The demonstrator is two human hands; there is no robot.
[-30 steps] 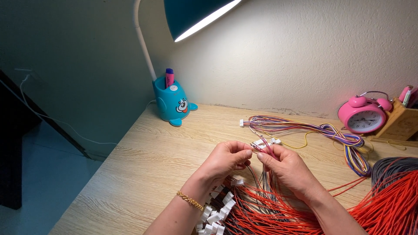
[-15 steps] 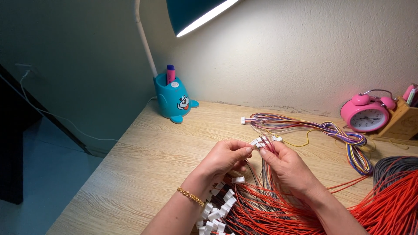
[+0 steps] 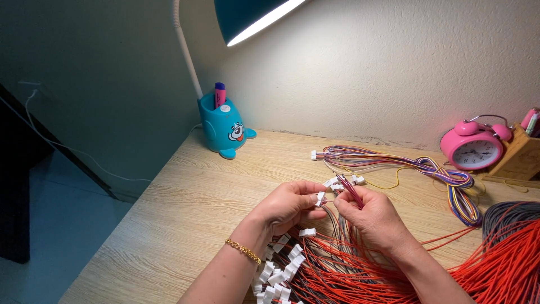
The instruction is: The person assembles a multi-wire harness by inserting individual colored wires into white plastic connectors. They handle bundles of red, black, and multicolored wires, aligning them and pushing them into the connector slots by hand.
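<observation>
the left hand [image 3: 289,205] and the right hand [image 3: 374,217] meet above the middle of the wooden worktop [image 3: 185,208], fingertips almost touching. the left hand is closed in a pinch on a small white connector [image 3: 320,198], held between thumb and forefinger. the right hand is closed on a thin bunch of red and dark wires [image 3: 353,194], which rises from the fist toward the connector. whether the wires are already seated in the connector cannot be told. a gold bracelet [image 3: 243,250] sits on the left wrist.

below both hands lies a large bundle of red and grey leads [image 3: 349,270], fanned out across the near edge of the worktop. its white plugs [image 3: 281,270] lie in a loose heap under the left wrist. a second mass of red wire [image 3: 506,259] fills the lower right corner.

beyond the hands, well apart from them, a multicoloured harness [image 3: 405,163] lies in a loop, with one white end plug [image 3: 314,155] pointing left. a blue pen holder [image 3: 225,126] stands at the rear left beside the lamp stem [image 3: 187,53]. the teal lamp shade [image 3: 253,17] hangs above, lit. a pink alarm clock [image 3: 471,147] stands at the rear right, just beside a wooden box [image 3: 520,155].
</observation>
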